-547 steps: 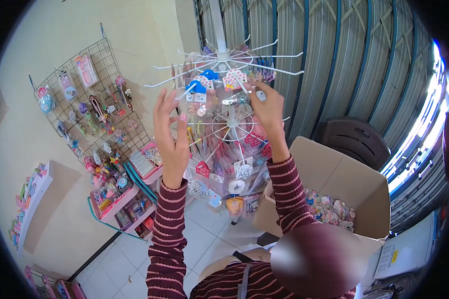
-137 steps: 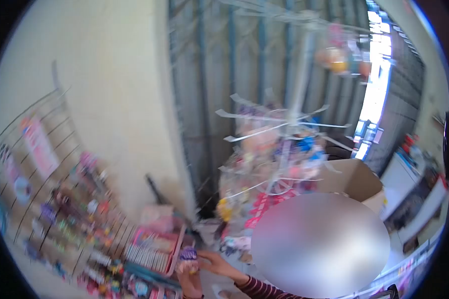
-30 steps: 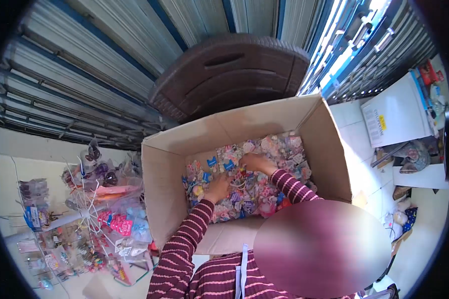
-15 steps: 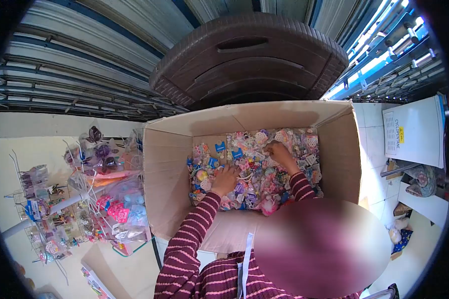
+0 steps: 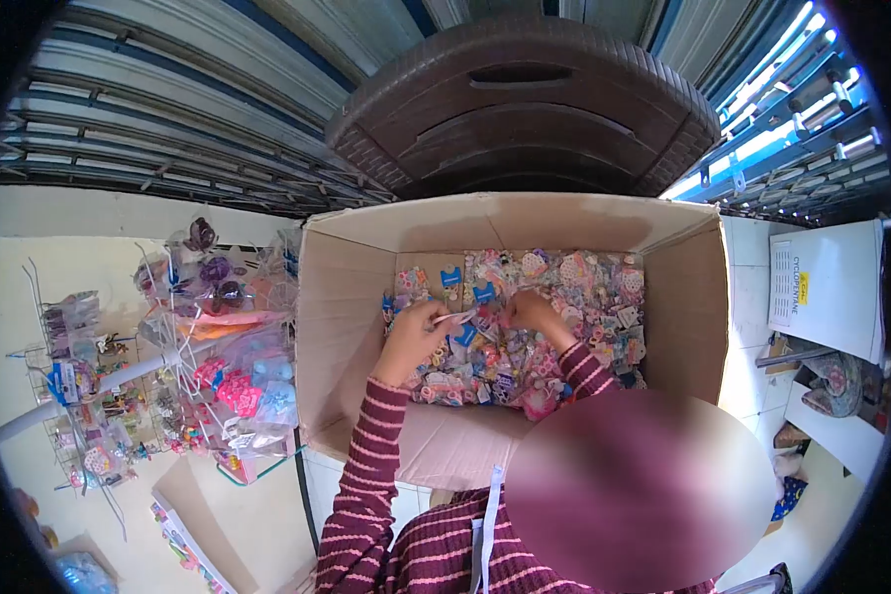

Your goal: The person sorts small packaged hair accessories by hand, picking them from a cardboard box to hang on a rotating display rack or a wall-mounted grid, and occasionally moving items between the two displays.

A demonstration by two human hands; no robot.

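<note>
A large open cardboard box (image 5: 350, 297) holds a heap of small packaged trinkets (image 5: 564, 342) in many colours, several with blue header cards (image 5: 484, 293). My left hand (image 5: 413, 342) is over the left part of the heap, its fingers pinched on a small pale packet (image 5: 452, 322). Just right of it, my right hand (image 5: 535, 312) is bent low over the middle of the heap with its fingertips together. Something reddish shows beside those fingertips, too small to make out. Both forearms reach in over the near side of the box.
A dark brown plastic chair back (image 5: 525, 109) stands behind the box. To the left are wire display racks (image 5: 69, 396) hung with bagged goods (image 5: 238, 386). A white carton (image 5: 827, 287) is on the right. A metal grille and shutter run along the back.
My left hand has risen from the heap and moved left, now with a pale packet in its fingers. My right hand has come down and left, nearer to it. The view has shifted slightly.
</note>
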